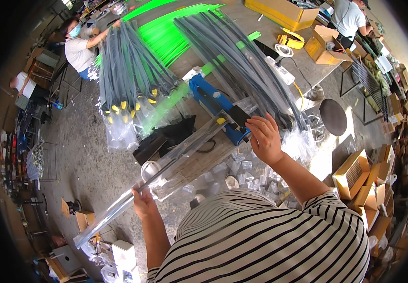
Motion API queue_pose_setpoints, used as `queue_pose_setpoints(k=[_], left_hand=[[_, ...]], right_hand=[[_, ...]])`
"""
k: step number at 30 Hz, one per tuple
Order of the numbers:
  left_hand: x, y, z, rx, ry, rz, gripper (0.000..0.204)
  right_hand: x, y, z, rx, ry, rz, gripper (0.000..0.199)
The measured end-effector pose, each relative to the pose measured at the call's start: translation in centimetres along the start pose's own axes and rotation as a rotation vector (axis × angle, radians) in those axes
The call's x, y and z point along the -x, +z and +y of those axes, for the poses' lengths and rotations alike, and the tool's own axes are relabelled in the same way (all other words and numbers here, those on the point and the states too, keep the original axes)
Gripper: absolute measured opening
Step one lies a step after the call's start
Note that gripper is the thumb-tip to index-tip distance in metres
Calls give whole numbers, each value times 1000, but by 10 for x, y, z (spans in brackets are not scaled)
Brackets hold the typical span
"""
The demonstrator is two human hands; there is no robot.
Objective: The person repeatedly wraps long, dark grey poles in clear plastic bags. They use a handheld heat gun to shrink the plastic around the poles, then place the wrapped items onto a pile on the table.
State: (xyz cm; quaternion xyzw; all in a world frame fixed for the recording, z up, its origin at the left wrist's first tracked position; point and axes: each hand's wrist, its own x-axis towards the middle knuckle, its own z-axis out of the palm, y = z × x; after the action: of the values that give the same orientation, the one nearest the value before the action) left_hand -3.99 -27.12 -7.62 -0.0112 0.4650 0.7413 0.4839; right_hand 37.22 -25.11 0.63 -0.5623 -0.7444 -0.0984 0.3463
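A long clear plastic sleeve [114, 211] with a thin dark rod inside slants from the lower left up to the blue impulse sealer [212, 96]. My left hand [145, 203] is closed around the sleeve near its middle. At the sealer, the sleeve's far end, with a yellow tip showing, lies across the near part by the black press handle [238, 115]. My right hand [264, 140] is at that handle, its fingers extended and slightly bent at the edge; whether they press on it I cannot tell.
Bundles of bagged dark rods [133, 70] and loose dark rods [241, 61] flank the sealer, with green rods [166, 37] behind. A masked person [79, 47] reaches toward the left bundle. Plastic scraps litter the floor. Cardboard boxes [352, 174] stand at right, a round stool [333, 117] nearby.
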Motion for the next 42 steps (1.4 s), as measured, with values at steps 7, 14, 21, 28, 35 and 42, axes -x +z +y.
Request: queue_pose_setpoints(k=[7,14,21,28,35,42], left_hand=[[8,5,3,-25,-34,45,23],[5,-2,5,-28,-59,28,21],[5,1,3,-30,-51,52,23],[-1,-3,3,-30,-81,-57,23],[-13,-16,22,-74,-91,-58,21],[-25,-38,63,-54,-156,-429,22]], right_hand=[[15,18,7,41,0,19,28],[15,19,7,55,-18,42,27],[18,18,7,40,0,20,28],[22,15,0,68,44,17,32],[55,-7,-68,-17,5,-75,40],[7,5,-130,16,-272,-183,45]])
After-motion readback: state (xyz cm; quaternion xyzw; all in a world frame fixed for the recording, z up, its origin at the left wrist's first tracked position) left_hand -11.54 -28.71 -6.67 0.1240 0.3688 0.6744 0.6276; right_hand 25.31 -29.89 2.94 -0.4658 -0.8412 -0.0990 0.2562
